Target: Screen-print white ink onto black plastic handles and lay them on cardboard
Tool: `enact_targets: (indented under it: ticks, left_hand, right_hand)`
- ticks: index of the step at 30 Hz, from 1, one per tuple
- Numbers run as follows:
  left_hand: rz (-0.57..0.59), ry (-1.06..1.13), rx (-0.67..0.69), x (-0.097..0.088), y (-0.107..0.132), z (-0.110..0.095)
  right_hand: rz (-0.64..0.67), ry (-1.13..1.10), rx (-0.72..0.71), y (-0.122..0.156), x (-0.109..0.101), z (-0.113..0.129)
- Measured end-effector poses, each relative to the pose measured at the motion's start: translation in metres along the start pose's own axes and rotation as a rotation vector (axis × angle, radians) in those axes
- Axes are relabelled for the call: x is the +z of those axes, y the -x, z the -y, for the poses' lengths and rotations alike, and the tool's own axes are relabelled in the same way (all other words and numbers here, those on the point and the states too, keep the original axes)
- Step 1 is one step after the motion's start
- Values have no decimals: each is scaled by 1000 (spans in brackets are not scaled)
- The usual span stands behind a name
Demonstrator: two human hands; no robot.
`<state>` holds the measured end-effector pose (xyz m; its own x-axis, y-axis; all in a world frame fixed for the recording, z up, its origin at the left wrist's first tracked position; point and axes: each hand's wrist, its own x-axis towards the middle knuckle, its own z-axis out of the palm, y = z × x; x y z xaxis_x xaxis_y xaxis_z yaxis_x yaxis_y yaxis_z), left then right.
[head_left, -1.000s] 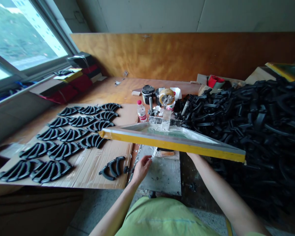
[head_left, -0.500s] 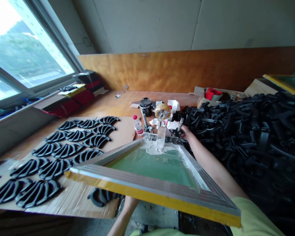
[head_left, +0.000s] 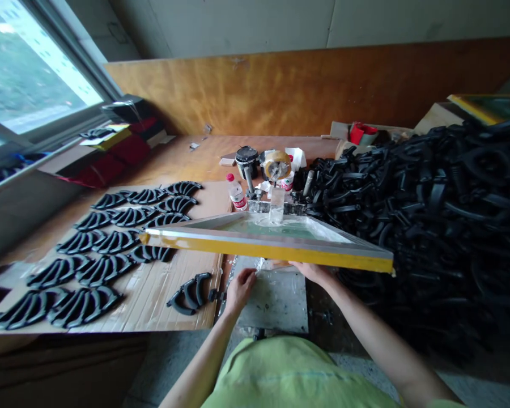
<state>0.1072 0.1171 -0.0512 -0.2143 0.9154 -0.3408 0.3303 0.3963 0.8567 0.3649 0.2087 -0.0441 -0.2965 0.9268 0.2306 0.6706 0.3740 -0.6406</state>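
A screen-printing frame [head_left: 263,247] with a yellow-taped front edge and green mesh [head_left: 276,228] is tilted up over a grey metal plate [head_left: 274,300]. My left hand [head_left: 239,290] is at the plate's left edge, its fingers curled together; whatever they hold is too small to make out. My right hand [head_left: 312,272] reaches below the frame's front edge, which hides part of its fingers, so its grip is unclear. Left of my left hand, a few curved black plastic parts [head_left: 190,293] lie on the cardboard sheet [head_left: 153,311].
Rows of fanned black parts [head_left: 97,272] cover the cardboard's left side. A large heap of black parts [head_left: 429,209] rises on the right. Behind the frame stand a red-capped bottle [head_left: 237,194], a black tub [head_left: 246,162], a tape roll [head_left: 277,165] and upright metal posts [head_left: 249,180].
My right hand has come from the back right of the frame to beneath its front edge. My left hand has moved out into view over the plate. The view has tilted down.
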Motion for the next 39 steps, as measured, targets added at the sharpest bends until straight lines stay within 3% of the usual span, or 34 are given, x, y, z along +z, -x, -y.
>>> enact_targets:
  ticks: [3, 6, 9, 12, 14, 17, 21, 26, 29, 33, 36, 39]
  left_hand:
    - [60, 93, 1, -4, 2, -1]
    - [86, 154, 6, -12, 5, -2]
    - [96, 165, 6, -22, 10, -1]
    - [99, 158, 6, -34, 15, 5]
    - [96, 153, 1, -40, 18, 9]
    - [94, 159, 1, -45, 21, 11]
    - [120, 162, 19, -43, 23, 3]
    - [136, 173, 42, -43, 26, -9]
    - [115, 187, 44, -49, 27, -8]
    - [73, 209, 57, -61, 26, -8]
    - [38, 229, 73, -68, 23, -15]
    - [32, 250, 109, -71, 20, -27]
  right_hand:
    - [70, 11, -10, 3, 8, 26]
    - [57, -72, -17, -1, -13, 34]
    - [-80, -28, 35, 13, -54, 22]
    - [-219, 236, 144, 46, -92, -4]
    - [-212, 410, 237, 69, -104, -19]
    - [10, 555, 376, 92, -98, -30]
    - [335, 699, 525, 94, -74, -25]
    - [520, 721, 499, 88, -83, -16]
    - [455, 727, 448, 82, -102, -11]
    - [176, 741, 418, 61, -119, 3]
    - [-26, 704, 370, 44, -116, 19]
    - [-94, 652, 367, 30, -100, 35]
